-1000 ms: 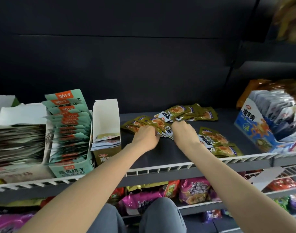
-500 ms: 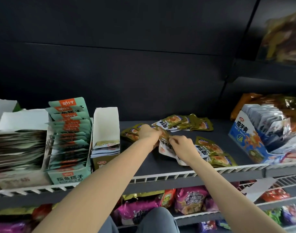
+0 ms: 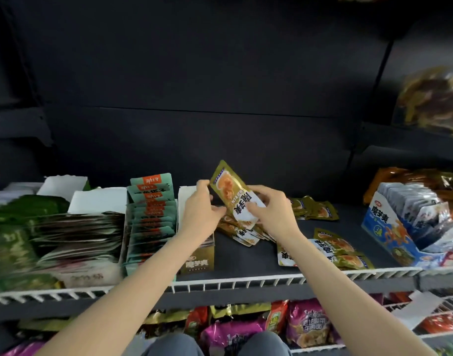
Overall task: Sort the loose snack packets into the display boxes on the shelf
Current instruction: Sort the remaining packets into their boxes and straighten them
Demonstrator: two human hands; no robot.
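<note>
Lifted off the dark matte shelf (image 3: 246,263) now, a glossy gold packet (image 3: 233,194) sits pinched between left hand (image 3: 201,209) and right hand (image 3: 271,211), white wire rail (image 3: 246,281) below.

I see two bare forearms with no sleeves, watch or rings, ending in the left hand (image 3: 203,210) and the right hand (image 3: 273,211). Below the white wire shelf rail (image 3: 235,282), both knees wear grey cloth trousers (image 3: 174,345), plain and unmarked.
</note>
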